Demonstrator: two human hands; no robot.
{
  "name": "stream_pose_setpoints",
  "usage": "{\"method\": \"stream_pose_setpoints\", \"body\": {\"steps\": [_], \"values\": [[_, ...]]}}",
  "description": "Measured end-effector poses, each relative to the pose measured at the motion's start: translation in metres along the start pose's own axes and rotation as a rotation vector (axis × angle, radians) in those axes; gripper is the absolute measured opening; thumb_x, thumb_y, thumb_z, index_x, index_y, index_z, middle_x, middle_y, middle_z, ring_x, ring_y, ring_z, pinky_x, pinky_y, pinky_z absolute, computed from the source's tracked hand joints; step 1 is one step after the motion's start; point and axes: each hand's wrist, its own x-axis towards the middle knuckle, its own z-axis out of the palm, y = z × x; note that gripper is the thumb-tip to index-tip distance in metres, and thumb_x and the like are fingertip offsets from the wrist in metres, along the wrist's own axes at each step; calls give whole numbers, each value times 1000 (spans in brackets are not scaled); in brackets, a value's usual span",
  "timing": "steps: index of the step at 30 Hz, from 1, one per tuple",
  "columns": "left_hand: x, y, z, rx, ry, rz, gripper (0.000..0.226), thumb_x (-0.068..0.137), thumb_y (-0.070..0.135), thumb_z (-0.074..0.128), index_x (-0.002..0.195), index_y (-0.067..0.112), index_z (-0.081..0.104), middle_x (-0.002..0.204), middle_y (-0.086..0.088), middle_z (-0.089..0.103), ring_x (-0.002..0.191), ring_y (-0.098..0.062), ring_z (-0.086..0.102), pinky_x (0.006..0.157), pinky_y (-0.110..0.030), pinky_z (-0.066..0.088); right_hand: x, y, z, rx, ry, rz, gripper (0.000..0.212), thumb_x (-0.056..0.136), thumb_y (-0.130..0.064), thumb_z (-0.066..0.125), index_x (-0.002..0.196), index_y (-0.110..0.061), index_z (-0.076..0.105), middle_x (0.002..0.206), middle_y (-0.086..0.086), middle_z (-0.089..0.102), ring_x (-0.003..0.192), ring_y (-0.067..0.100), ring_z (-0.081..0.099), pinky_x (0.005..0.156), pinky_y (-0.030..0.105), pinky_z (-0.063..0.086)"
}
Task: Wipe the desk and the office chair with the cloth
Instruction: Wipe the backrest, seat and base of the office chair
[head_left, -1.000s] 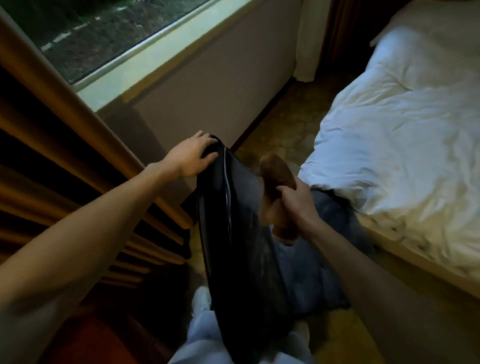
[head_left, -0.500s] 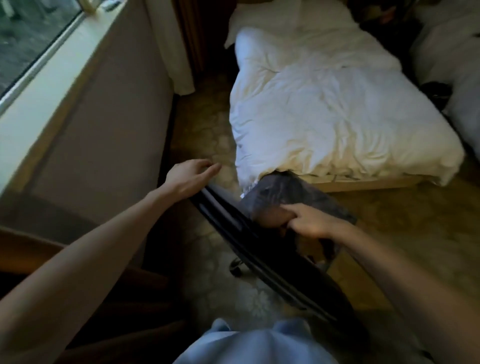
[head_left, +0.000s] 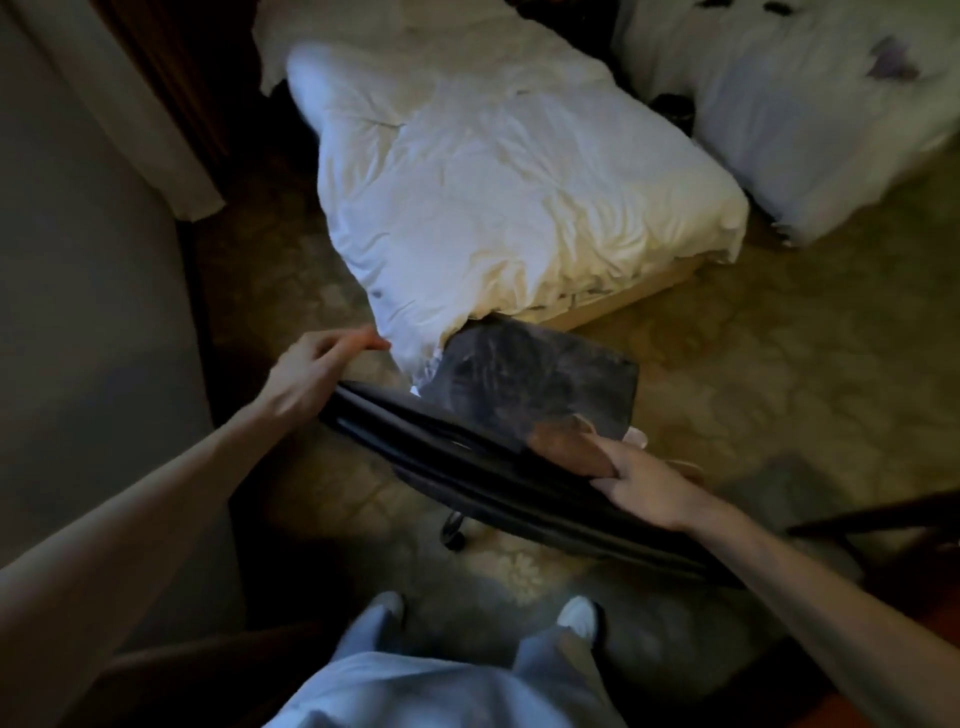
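The right hand (head_left: 644, 486) grips the brown cloth (head_left: 563, 448), pressed on the black chair back (head_left: 467, 462), and has slid it further right. The left hand (head_left: 317, 371) rests loose on the left end. The seat (head_left: 545, 374), further away, probably comes next.

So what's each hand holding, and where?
Right hand grips the bunched brown cloth by its near end, against the chair backrest. Left hand sits at the backrest's top corner; whether its fingers grip it cannot be told.

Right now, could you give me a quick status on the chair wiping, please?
Left hand at corner of chair back, grip unclear. Right hand holds cloth against chair back. Bed close beyond seat.
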Motion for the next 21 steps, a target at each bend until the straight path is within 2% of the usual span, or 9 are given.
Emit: {"method": "stream_pose_setpoints", "body": {"steps": [5, 8, 10, 12, 13, 15, 17, 21], "values": [[1, -23, -29, -61, -122, 131, 57, 90, 72, 37, 101, 35, 80, 121, 14, 73, 124, -11, 61, 117, -48, 35, -31, -37, 69, 48, 210, 63, 58, 90, -9, 69, 145, -18, 51, 148, 2, 52, 142, 19, 42, 121, 40, 28], [20, -28, -45, -78, -173, 237, 51, 97, 67, 38, 99, 38, 80, 120, 20, 72, 126, -2, 58, 118, -47, 35, -46, -70, 111, 133, 339, 88, 51, 94, -13, 67, 143, -23, 53, 146, -4, 53, 140, 13, 43, 120, 38, 29], [35, -32, -52, -97, -192, 250, 50, 97, 69, 38, 96, 40, 80, 121, 22, 71, 127, 0, 57, 118, -47, 34, -50, -96, 128, 214, 415, 113, 48, 96, -14, 65, 137, -37, 53, 138, -14, 55, 132, 1, 45, 115, 21, 30], [52, -31, -55, -96, -199, 252, 52, 96, 71, 37, 94, 41, 80, 121, 23, 71, 127, -1, 57, 118, -45, 33, -45, -112, 124, 258, 423, 181, 51, 96, -12, 64, 129, -47, 49, 124, -24, 53, 120, -8, 44, 98, -1, 25], [62, -27, -54, -100, -204, 241, 53, 95, 72, 37, 93, 41, 80, 121, 24, 71, 127, -2, 56, 117, -43, 33, -42, -114, 114, 254, 393, 234, 53, 96, -11, 64, 132, -46, 48, 121, -23, 52, 119, -6, 44, 93, -3, 24], [85, -10, -46, -115, -220, 229, 53, 94, 72, 36, 90, 42, 79, 120, 21, 71, 129, -6, 56, 112, -39, 34, -35, -115, 84, 245, 338, 368, 54, 97, -15, 63, 145, -36, 47, 129, -12, 55, 128, 8, 49, 99, 11, 31], [103, 3, -35, -124, -237, 224, 54, 91, 74, 35, 91, 42, 79, 114, 15, 72, 123, -14, 61, 111, -42, 39, -37, -113, 59, 215, 323, 492, 56, 98, -18, 62, 149, -32, 44, 139, -2, 58, 133, 20, 51, 107, 28, 37], [134, 7, -19, -141, -250, 191, 59, 87, 77, 34, 88, 39, 80, 109, 12, 74, 110, -12, 66, 107, -47, 43, -55, -132, 56, 271, 444, 619, 50, 101, -26, 58, 147, -39, 45, 143, -3, 57, 132, 24, 53, 109, 40, 42]]}}
